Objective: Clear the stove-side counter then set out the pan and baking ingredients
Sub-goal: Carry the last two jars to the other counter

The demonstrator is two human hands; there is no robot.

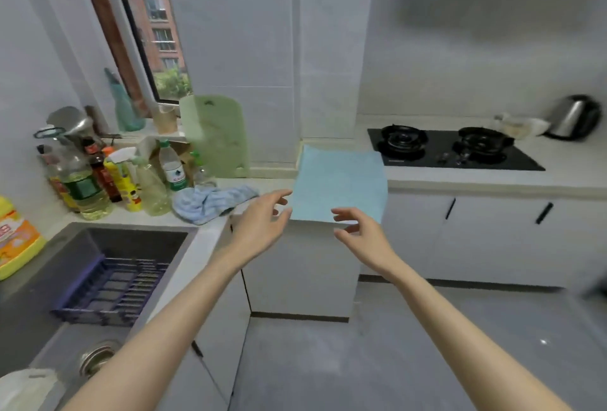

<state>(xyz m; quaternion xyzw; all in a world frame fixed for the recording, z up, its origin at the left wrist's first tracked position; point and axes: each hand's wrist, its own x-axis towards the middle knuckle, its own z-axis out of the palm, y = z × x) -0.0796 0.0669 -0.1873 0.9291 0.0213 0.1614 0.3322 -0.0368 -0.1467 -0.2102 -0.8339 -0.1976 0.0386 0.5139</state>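
Observation:
A light blue square cloth (340,180) lies flat on the white counter corner (272,180) left of the black gas stove (450,149). My left hand (262,220) hovers at the cloth's near left edge, its fingers relaxed and spread, holding nothing. My right hand (358,229) hangs at the cloth's near right edge with loosely curled fingers and is empty too. Whether either hand touches the cloth is unclear. A crumpled striped blue towel (210,202) lies on the counter to the left of my left hand.
Several bottles (98,177) crowd the counter's left end, by a green cutting board (218,137) leaning on the wall. A dark sink (82,266) holds a purple rack (111,292). Right of the stove stand a kettle (573,118) and a bowl (520,126).

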